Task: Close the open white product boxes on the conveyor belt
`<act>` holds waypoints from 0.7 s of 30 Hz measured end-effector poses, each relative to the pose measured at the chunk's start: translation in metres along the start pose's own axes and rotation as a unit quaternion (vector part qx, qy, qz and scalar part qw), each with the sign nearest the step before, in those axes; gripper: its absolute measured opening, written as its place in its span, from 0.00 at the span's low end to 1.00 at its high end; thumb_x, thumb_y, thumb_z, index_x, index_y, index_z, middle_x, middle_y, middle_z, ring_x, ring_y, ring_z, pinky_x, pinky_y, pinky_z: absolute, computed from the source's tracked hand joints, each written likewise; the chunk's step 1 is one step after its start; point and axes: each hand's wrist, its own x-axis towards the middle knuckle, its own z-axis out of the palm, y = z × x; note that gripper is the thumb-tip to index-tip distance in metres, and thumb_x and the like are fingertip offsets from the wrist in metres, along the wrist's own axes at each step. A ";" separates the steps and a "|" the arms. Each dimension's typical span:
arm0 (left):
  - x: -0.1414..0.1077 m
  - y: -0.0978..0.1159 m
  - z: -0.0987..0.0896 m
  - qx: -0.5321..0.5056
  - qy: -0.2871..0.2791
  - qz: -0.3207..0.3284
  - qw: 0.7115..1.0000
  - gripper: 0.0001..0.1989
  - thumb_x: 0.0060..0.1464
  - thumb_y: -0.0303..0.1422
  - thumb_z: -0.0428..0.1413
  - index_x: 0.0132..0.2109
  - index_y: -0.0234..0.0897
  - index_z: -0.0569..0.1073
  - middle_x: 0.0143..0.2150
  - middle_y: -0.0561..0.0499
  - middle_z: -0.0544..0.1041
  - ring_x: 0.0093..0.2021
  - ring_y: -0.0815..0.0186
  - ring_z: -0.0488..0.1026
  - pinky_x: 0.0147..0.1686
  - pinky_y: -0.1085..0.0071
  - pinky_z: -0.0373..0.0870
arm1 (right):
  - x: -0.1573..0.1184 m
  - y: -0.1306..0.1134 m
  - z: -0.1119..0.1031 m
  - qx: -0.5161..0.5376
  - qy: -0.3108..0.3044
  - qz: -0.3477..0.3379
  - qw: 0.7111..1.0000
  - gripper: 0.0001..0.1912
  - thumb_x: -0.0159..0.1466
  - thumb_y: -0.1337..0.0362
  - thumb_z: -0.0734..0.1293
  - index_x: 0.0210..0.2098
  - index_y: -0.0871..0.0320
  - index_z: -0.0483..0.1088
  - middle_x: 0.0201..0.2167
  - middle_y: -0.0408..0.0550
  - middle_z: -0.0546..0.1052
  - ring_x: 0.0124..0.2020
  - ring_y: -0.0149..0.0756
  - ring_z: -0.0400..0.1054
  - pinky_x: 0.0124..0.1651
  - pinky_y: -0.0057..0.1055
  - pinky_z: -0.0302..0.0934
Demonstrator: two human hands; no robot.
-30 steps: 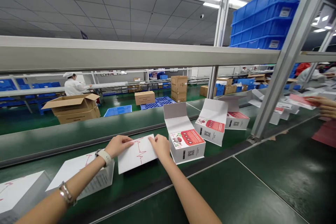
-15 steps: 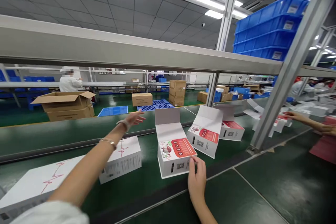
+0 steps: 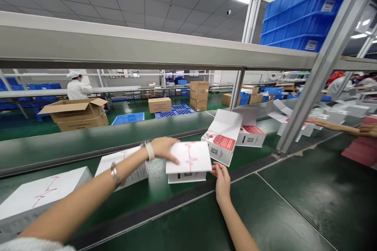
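A white box (image 3: 191,159) with a red line on its lid stands on the green belt, its lid folded over the top and a gap showing below the lid's front edge. My left hand (image 3: 165,149) is on the lid's left side, thumb on top, other fingers behind it. At the box's right front corner is my right hand (image 3: 222,180), its fingers drawn together at the lid edge. Just behind sits an open box (image 3: 222,139) with a red printed panel. Two closed white boxes, a near one (image 3: 44,194) and a farther one (image 3: 123,164), lie under and beside my left arm.
A slanted metal post (image 3: 321,66) rises at the right, with a co-worker's arm (image 3: 338,126) beyond it among more open boxes. A shelf beam (image 3: 147,43) crosses above the belt, and blue crates (image 3: 303,11) are stacked on it. A person in white stands far left.
My left hand has come down and right onto the lid, which has folded from upright to over the box. The boxes on the belt have shifted left in view.
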 end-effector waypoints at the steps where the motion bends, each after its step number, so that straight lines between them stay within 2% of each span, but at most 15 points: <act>1: -0.012 0.004 0.022 0.088 0.033 0.007 0.996 0.33 0.36 0.39 0.63 0.53 0.42 0.65 0.50 0.44 0.68 0.47 0.48 0.65 0.47 0.55 0.60 | 0.001 0.001 -0.001 0.006 0.009 0.007 1.000 0.20 0.56 0.50 0.60 0.38 0.61 0.66 0.30 0.48 0.71 0.29 0.35 0.66 0.36 0.33 0.61; 2: -0.023 0.007 0.044 0.154 0.076 0.012 0.985 0.31 0.40 0.36 0.62 0.54 0.42 0.63 0.51 0.43 0.66 0.48 0.48 0.63 0.48 0.53 0.59 | 0.001 0.001 -0.001 0.005 0.010 0.011 1.000 0.20 0.56 0.50 0.60 0.38 0.61 0.67 0.30 0.48 0.71 0.29 0.35 0.66 0.36 0.33 0.61; 4: -0.041 0.006 0.077 0.221 0.141 0.018 0.965 0.31 0.45 0.30 0.59 0.57 0.40 0.59 0.56 0.42 0.61 0.52 0.49 0.60 0.51 0.53 0.55 | 0.000 0.002 0.000 -0.014 -0.010 0.010 1.000 0.21 0.57 0.50 0.59 0.39 0.61 0.67 0.31 0.50 0.72 0.30 0.36 0.66 0.37 0.34 0.61; 5: -0.047 0.002 0.088 0.224 0.161 0.022 0.961 0.30 0.47 0.29 0.57 0.58 0.41 0.57 0.57 0.42 0.59 0.54 0.50 0.57 0.53 0.53 0.53 | -0.002 0.001 0.001 -0.029 -0.031 0.006 0.999 0.22 0.57 0.50 0.59 0.39 0.62 0.68 0.33 0.51 0.73 0.32 0.38 0.66 0.38 0.34 0.61; 7: -0.053 -0.010 0.097 0.173 0.185 0.013 0.967 0.31 0.49 0.32 0.56 0.59 0.42 0.55 0.59 0.43 0.56 0.57 0.52 0.53 0.55 0.55 0.51 | -0.005 -0.002 0.004 -0.069 -0.097 -0.006 0.993 0.24 0.58 0.49 0.58 0.43 0.61 0.67 0.38 0.53 0.73 0.37 0.40 0.67 0.41 0.35 0.60; 9: -0.055 -0.023 0.097 0.052 0.206 -0.027 0.977 0.38 0.46 0.39 0.59 0.60 0.40 0.50 0.61 0.42 0.52 0.59 0.51 0.50 0.55 0.56 0.52 | -0.009 -0.008 0.007 -0.141 -0.190 -0.027 0.971 0.25 0.58 0.49 0.58 0.48 0.58 0.65 0.42 0.52 0.72 0.41 0.42 0.66 0.42 0.34 0.59; 11: -0.058 -0.033 0.096 -0.117 0.199 -0.068 0.971 0.46 0.42 0.44 0.59 0.62 0.37 0.44 0.61 0.40 0.52 0.58 0.51 0.53 0.53 0.59 0.57 | -0.013 -0.015 0.011 -0.241 -0.275 -0.054 0.929 0.24 0.58 0.49 0.58 0.49 0.54 0.64 0.40 0.49 0.73 0.42 0.42 0.66 0.41 0.33 0.58; 12: -0.060 -0.035 0.097 -0.197 0.187 -0.078 0.959 0.47 0.43 0.45 0.59 0.62 0.36 0.42 0.60 0.40 0.55 0.57 0.52 0.56 0.52 0.60 0.59 | -0.015 -0.018 0.013 -0.285 -0.303 -0.067 0.907 0.22 0.59 0.49 0.57 0.48 0.53 0.65 0.38 0.48 0.73 0.41 0.42 0.66 0.40 0.33 0.58; 14: -0.069 -0.034 0.100 -0.303 0.179 -0.080 0.933 0.41 0.46 0.46 0.56 0.61 0.37 0.46 0.57 0.43 0.61 0.54 0.55 0.61 0.50 0.64 0.62 | -0.019 -0.023 0.019 -0.330 -0.331 -0.084 0.880 0.21 0.60 0.49 0.56 0.44 0.54 0.67 0.36 0.48 0.74 0.39 0.41 0.66 0.39 0.31 0.57; 16: -0.079 -0.030 0.100 -0.323 0.197 -0.101 0.920 0.36 0.47 0.47 0.54 0.59 0.37 0.53 0.53 0.44 0.66 0.50 0.56 0.65 0.46 0.65 0.66 | -0.023 -0.030 0.026 -0.334 -0.335 -0.084 0.877 0.21 0.61 0.49 0.54 0.42 0.55 0.68 0.34 0.47 0.74 0.37 0.40 0.67 0.36 0.28 0.57; 18: -0.089 -0.026 0.095 -0.301 0.201 -0.158 0.919 0.33 0.47 0.50 0.52 0.55 0.36 0.58 0.46 0.43 0.71 0.42 0.56 0.71 0.34 0.66 0.71 | -0.026 -0.039 0.036 -0.356 -0.322 -0.086 0.873 0.22 0.61 0.47 0.52 0.36 0.55 0.69 0.30 0.47 0.74 0.33 0.40 0.68 0.32 0.28 0.56; 21: -0.102 -0.027 0.078 -0.267 0.164 -0.248 0.917 0.31 0.47 0.55 0.48 0.48 0.33 0.63 0.34 0.43 0.75 0.26 0.58 0.73 0.17 0.70 0.68 | -0.028 -0.056 0.060 -0.448 -0.287 -0.099 0.841 0.28 0.61 0.44 0.49 0.25 0.57 0.69 0.23 0.49 0.72 0.28 0.42 0.68 0.29 0.30 0.55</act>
